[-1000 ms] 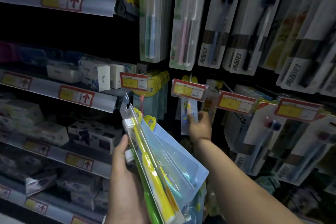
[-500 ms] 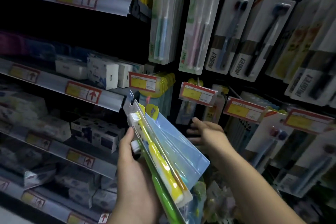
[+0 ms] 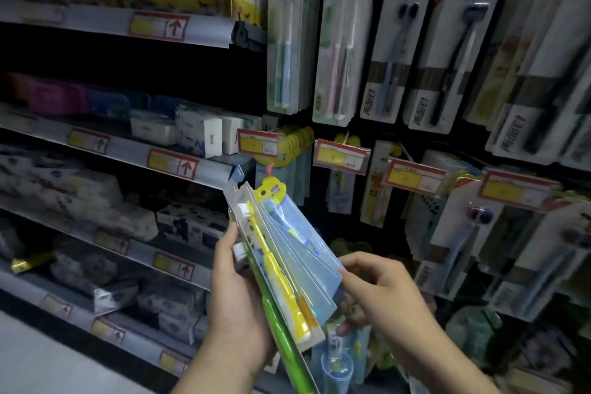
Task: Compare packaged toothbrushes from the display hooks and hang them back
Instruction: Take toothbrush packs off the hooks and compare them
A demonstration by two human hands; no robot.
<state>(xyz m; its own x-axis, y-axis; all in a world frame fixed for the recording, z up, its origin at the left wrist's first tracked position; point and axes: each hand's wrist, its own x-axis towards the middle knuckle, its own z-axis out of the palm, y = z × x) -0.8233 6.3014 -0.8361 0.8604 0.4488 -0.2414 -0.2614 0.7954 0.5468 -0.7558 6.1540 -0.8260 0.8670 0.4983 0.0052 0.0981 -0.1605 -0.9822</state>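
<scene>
- Plainly, the packs point(image 3: 287, 253) are off the display and in hand: several flat blister cards fanned out low and centre, tilted, with their hanging tabs point(image 3: 271, 190) pointing up towards the rack.
- The front card shows a yellow brush point(image 3: 278, 269); a green brush point(image 3: 287, 339) lies along the edge nearest the palm, and pale blue cards spread behind.
- The left hand point(image 3: 236, 297) grips the fan from its left edge, fingers wrapped round behind and thumb along the front.
- The right hand point(image 3: 387, 294) pinches the fan's right edge, one digit on the blue faces and curled fingertips showing beneath. Which card it has singled out I cannot tell.
- Handling, as a judgement: these should be very light, thin and springy, with slick plastic faces that slide over one another, so a loose hold could let the fan spill.
- The best hold is probably at the card edges or just under the tab. That keeps the hole free for hanging and avoids denting the clear bubble.
- Just beyond, price tags point(image 3: 340, 153) stand in a row across the rack, with more hung packs point(image 3: 339, 41) above and below. The hooks themselves are hard to make out in the dark.
- To the left run shelves point(image 3: 204, 32) carrying small boxes point(image 3: 198, 131).
</scene>
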